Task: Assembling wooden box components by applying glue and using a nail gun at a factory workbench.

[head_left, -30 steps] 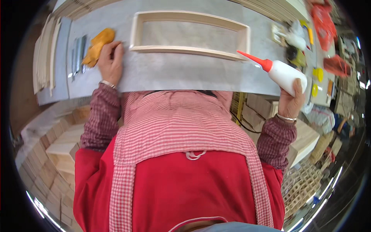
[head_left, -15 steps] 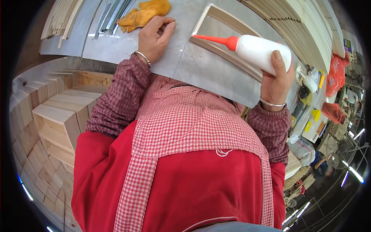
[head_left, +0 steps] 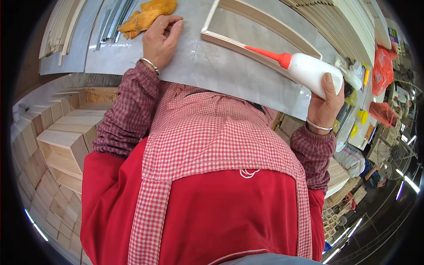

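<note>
My right hand is wrapped round a white squeeze bottle with a long red nozzle. The bottle is tipped on its side, and its nozzle points left over the near side of a rectangular wooden frame. Whether the tip touches the wood I cannot tell. The frame lies flat on the grey tabletop. My left hand rests on the table left of the frame, its fingers curled in and the thumb close to them; nothing shows between them. Just beyond it lies a crumpled orange-yellow glove.
Grey strips and pale wooden strips lie at the far left. Long wooden boards are stacked at the far right. Red plastic bags lie beyond my right hand. Wooden boxes are stacked low on the left.
The bottle in my right hand has moved right and down, its nozzle now above the frame's near side instead of its left corner. My left hand stays curled beside the glove. The whole view has shifted slightly.
</note>
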The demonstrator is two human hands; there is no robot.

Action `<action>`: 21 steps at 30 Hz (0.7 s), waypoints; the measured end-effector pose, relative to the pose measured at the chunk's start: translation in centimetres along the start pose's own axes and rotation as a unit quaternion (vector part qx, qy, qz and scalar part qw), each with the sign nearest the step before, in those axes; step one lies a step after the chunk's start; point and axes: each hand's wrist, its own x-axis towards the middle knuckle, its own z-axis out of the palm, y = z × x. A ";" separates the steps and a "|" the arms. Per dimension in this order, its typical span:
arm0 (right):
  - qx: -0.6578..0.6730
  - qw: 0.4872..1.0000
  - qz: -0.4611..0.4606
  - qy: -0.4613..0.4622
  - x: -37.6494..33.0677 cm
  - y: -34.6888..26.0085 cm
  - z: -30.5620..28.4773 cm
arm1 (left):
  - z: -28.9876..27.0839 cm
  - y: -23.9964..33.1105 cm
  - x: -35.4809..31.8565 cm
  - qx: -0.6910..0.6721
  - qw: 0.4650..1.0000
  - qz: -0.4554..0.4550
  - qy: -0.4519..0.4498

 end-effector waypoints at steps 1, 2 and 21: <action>-0.002 1.000 -0.003 0.009 -0.2 0.0 -0.9 | 0.0 -0.1 0.0 0.006 1.000 0.001 0.000; -0.005 1.000 -0.005 0.019 -0.3 0.0 -1.7 | 0.0 -0.2 0.1 0.011 1.000 0.002 0.000; 0.010 0.972 -0.050 0.229 -4.6 0.0 -15.3 | 0.3 0.3 0.2 0.073 0.996 0.008 -0.042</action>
